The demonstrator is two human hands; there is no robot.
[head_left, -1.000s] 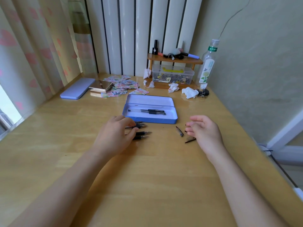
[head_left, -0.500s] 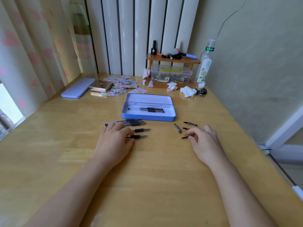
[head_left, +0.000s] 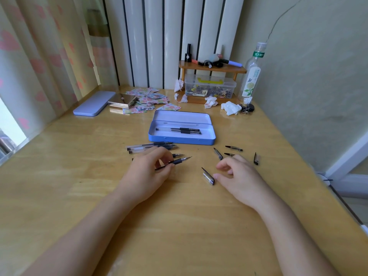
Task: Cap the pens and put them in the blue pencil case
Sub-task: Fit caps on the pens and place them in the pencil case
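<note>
The open blue pencil case (head_left: 179,140) lies at the table's middle, with two capped pens (head_left: 186,131) inside. Just in front of it, several uncapped pens (head_left: 148,148) lie in a row. My left hand (head_left: 147,176) is shut on one uncapped pen (head_left: 179,160), whose tip points right, just above the table. My right hand (head_left: 238,176) rests to the right with its fingers curled and apart. Its thumb tip touches one end of a pen cap (head_left: 208,177) lying on the wood. More loose caps (head_left: 234,148) are scattered behind the right hand.
A lilac lid (head_left: 93,103), a gold box (head_left: 122,101) and patterned cards (head_left: 153,98) sit at the back left. A wooden shelf (head_left: 211,67) over a clear plastic box (head_left: 210,87), a bottle (head_left: 252,76) and crumpled tissues (head_left: 230,108) stand at the back right. A wall runs along the right.
My left hand has lifted one uncapped pen off the table. My right hand has drawn back toward me, and one cap has moved with it, left and nearer.
</note>
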